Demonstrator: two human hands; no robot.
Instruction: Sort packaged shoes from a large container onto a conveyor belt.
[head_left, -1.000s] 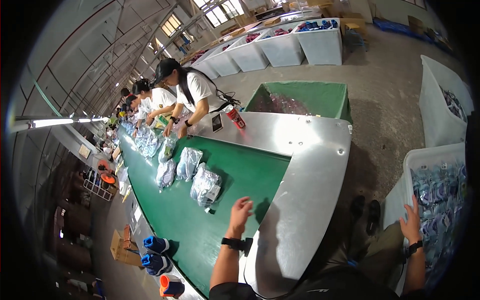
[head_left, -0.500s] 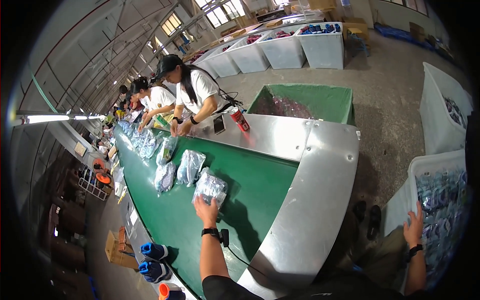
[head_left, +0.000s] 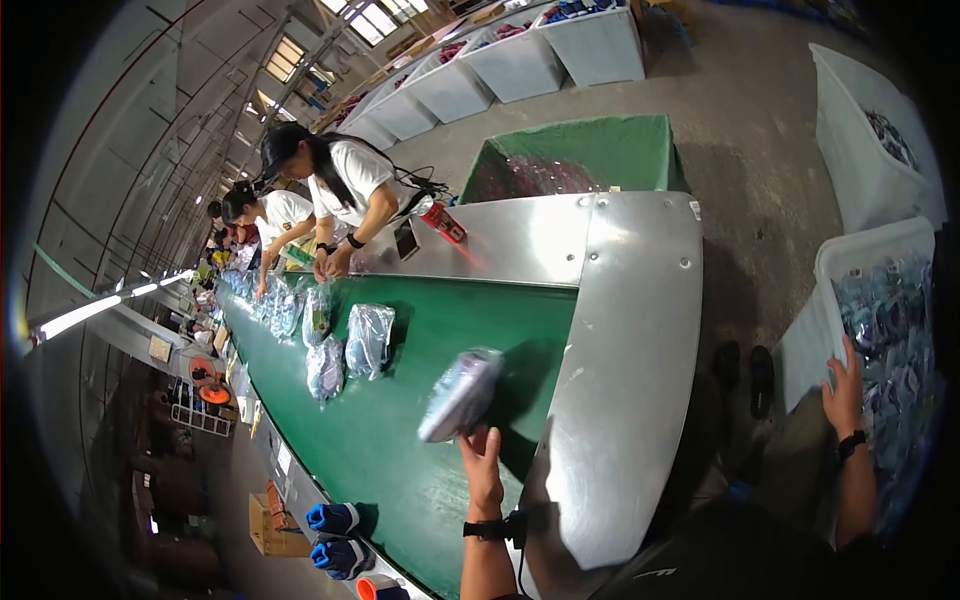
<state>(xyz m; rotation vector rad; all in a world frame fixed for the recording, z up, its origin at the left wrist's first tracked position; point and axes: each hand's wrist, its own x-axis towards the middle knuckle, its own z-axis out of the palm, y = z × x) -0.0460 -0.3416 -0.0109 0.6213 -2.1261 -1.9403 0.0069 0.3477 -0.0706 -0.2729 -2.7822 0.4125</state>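
My left hand (head_left: 483, 468) is closed on the near end of a clear plastic bag of shoes (head_left: 462, 394), light-coloured and blurred. The bag is tilted above the green conveyor belt (head_left: 410, 450); part of my grip is hidden under it. Farther along the belt lie another bagged pack (head_left: 370, 340) and a smaller bagged pack (head_left: 325, 367). My right hand (head_left: 846, 395), fingers stretched out, rests at the rim of a white bin (head_left: 825, 270) filled with bagged shoes (head_left: 890, 320).
Metal edging (head_left: 630, 350) borders the belt, with a red can (head_left: 443, 222) and a phone (head_left: 406, 240) on it. Two co-workers (head_left: 350, 180) handle bags at the far left. Blue shoes (head_left: 335, 518) stand on the left edge. A green bin (head_left: 580, 150) is beyond.
My left hand has taken the bagged shoes toward me and to the right, turning and tilting them. The view has shifted; my right hand stays by the white bin.
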